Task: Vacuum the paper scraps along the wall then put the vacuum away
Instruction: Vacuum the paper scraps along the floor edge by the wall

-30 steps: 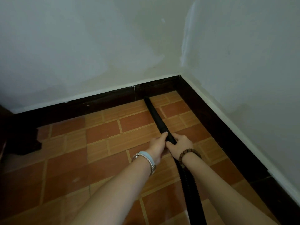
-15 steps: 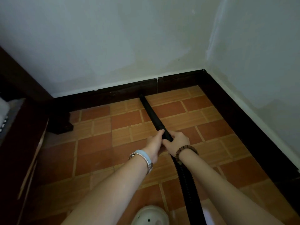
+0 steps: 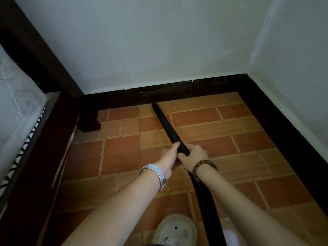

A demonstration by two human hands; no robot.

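Terracotta tile floor (image 3: 195, 116) at a room corner; dark skirting (image 3: 168, 94) under the pale far wall (image 3: 159, 41); bed frame (image 3: 58, 121) at left. Black vacuum nozzle (image 3: 166, 125) slants across the tiles, its tip at the foot of the far skirting. Left hand (image 3: 167, 158) and right hand (image 3: 196, 156) both grip its near end, where the ribbed hose (image 3: 205, 206) joins.

No paper scraps visible on the tiles or along the skirting. Judgement: this stretch looks clean and the vacuuming is well on. The dim patch by the bed leg can't be judged. Putting the vacuum away is not yet begun; its body is out of view.
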